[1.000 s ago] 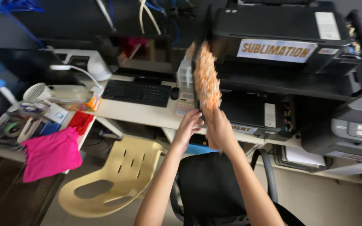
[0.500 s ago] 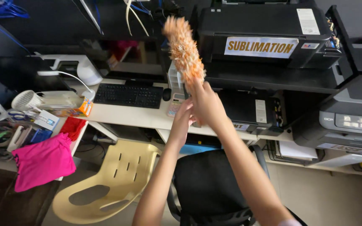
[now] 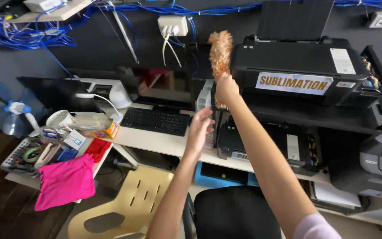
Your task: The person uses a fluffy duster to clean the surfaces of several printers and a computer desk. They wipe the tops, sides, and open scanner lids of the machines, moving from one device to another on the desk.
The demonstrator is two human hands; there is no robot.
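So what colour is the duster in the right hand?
Orange with whitish flecks: the feather duster, held up in the right hand, head view.

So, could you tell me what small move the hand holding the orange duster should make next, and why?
Probably a short sweep rightward along the top printer. The right hand holds the orange duster upright, its head at that printer's left edge, so the black top surface lies just beside it. The left hand hangs free lower down, holding nothing.
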